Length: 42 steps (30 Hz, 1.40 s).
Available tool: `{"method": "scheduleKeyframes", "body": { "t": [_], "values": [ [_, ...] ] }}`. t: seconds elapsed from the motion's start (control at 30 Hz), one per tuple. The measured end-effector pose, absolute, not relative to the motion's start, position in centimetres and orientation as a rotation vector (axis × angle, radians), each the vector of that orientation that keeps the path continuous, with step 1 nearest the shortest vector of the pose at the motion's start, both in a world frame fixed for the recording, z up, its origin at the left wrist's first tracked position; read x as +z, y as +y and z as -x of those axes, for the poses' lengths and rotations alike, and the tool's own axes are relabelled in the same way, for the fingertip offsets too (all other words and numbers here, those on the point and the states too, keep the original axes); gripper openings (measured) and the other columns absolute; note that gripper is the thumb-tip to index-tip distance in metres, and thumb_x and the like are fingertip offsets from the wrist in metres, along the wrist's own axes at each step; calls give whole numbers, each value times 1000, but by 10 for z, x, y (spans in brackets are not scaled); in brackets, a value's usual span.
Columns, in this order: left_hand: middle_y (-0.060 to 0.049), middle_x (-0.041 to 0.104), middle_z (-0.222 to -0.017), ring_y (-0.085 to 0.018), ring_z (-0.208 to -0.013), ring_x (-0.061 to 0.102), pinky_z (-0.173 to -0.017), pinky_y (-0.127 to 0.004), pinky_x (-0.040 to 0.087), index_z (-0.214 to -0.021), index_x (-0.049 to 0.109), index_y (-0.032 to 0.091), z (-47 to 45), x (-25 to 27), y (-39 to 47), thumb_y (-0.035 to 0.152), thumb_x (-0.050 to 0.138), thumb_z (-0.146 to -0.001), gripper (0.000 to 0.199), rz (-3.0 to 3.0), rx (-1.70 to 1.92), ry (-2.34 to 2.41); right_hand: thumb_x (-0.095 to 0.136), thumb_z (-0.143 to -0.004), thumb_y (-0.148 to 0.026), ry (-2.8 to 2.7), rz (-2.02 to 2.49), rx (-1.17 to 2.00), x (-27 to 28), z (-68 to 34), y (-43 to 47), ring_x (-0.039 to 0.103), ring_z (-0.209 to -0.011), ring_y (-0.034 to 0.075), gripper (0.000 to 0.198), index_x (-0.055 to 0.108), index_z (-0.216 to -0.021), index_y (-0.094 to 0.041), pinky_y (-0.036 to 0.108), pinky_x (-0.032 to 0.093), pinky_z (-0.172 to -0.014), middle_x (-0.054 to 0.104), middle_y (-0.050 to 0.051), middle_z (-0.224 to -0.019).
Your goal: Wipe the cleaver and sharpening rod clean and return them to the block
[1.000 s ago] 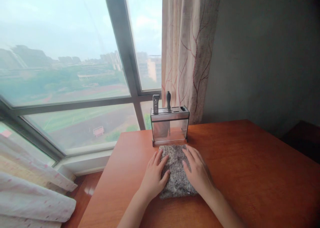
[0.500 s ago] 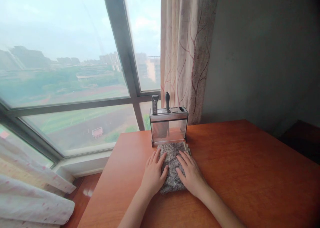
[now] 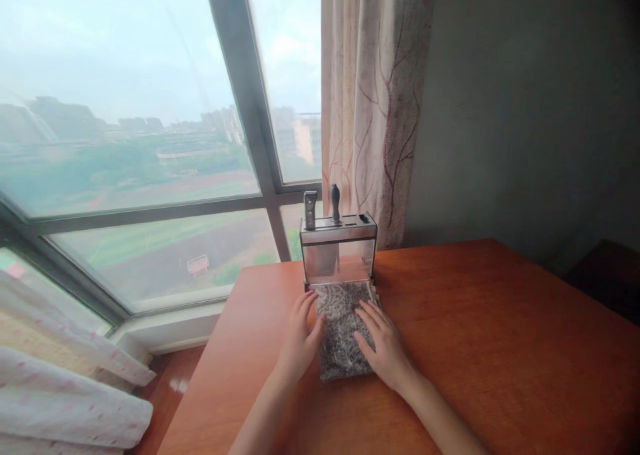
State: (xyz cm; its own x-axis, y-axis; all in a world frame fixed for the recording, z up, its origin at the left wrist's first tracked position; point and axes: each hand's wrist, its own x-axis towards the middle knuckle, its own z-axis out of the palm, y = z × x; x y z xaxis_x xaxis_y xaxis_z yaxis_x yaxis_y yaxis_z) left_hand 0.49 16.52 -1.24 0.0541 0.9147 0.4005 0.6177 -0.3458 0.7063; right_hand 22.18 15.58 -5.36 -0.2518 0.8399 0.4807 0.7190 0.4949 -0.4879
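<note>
Folded gray cloth (image 3: 345,328) is seemingly being straightened on the table (image 3: 480,328), beside the knife block (image 3: 345,233); its left edge is flanked by the left hand (image 3: 299,338), fingers spread, its right side covered by the right hand (image 3: 388,350), likewise spread; next, even pressure seems called for.

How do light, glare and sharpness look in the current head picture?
Head view: the window is bright, the scenery beyond hazy; head view: the wall at right falls dark; head view: glare spots the floor; head view: the left hand, right hand and speckled grey cloth read clearly enough, without heavy blur.
</note>
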Motion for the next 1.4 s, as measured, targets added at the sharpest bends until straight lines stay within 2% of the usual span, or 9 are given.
{"method": "scheduleKeyframes", "body": {
  "t": [0.1,0.3,0.43,0.53,0.7,0.97,1.2,1.4],
  "values": [
    [-11,63,-114,-25,-111,57,-96,-45,44,-113,57,20,0,18,182,37,49,-88,31,-1893,1361,1620,47,-91,-32,-2004,1269,257,-54,-223,155,40,-133,27,41,53,-129,-19,47,38,-108,49,10,-140],
    [-11,60,-117,-23,-106,58,-91,-40,46,-116,54,19,3,94,238,37,55,-85,36,-1889,1642,1627,47,-90,-30,-1988,1264,275,-54,-223,154,39,-133,26,40,52,-129,-19,47,38,-108,50,10,-139],
    [-13,61,-114,-22,-95,60,-83,-37,47,-117,53,15,-2,122,275,36,59,-82,41,-1948,1657,1667,47,-90,-29,-2004,1260,271,-54,-224,155,39,-133,27,40,51,-129,-18,48,37,-108,49,11,-140],
    [-11,65,-106,-21,-86,60,-80,-36,46,-115,55,15,-6,131,291,37,60,-81,40,-2027,1580,1704,46,-91,-28,-2009,1257,266,-54,-224,155,39,-133,27,40,51,-129,-18,49,38,-107,49,11,-140],
    [-7,69,-93,-22,-78,61,-73,-33,43,-99,63,18,-10,138,297,42,63,-78,32,-2089,1419,1857,47,-90,-28,-2008,1247,251,-53,-223,154,39,-133,27,39,52,-128,-18,48,38,-107,49,11,-139],
    [-3,69,-85,-20,-71,60,-62,-27,38,-80,64,22,-11,148,299,40,66,-72,20,-2142,1255,1970,47,-90,-27,-2016,1254,246,-55,-223,156,40,-132,27,38,53,-126,-17,48,37,-108,49,12,-139],
    [-1,65,-71,-17,-65,57,-58,-25,35,-72,59,22,-12,155,305,40,61,-74,18,-2073,1389,1953,49,-88,-26,-2000,1240,236,-57,-224,156,41,-132,27,39,54,-127,-19,48,39,-107,51,11,-138],
    [0,59,-63,-15,-60,53,-56,-25,33,-70,57,20,-15,186,306,41,59,-75,22,-2146,1592,1858,49,-89,-26,-1998,1237,232,-55,-224,155,41,-131,27,39,54,-127,-19,48,39,-107,51,11,-137]
  ]
}}
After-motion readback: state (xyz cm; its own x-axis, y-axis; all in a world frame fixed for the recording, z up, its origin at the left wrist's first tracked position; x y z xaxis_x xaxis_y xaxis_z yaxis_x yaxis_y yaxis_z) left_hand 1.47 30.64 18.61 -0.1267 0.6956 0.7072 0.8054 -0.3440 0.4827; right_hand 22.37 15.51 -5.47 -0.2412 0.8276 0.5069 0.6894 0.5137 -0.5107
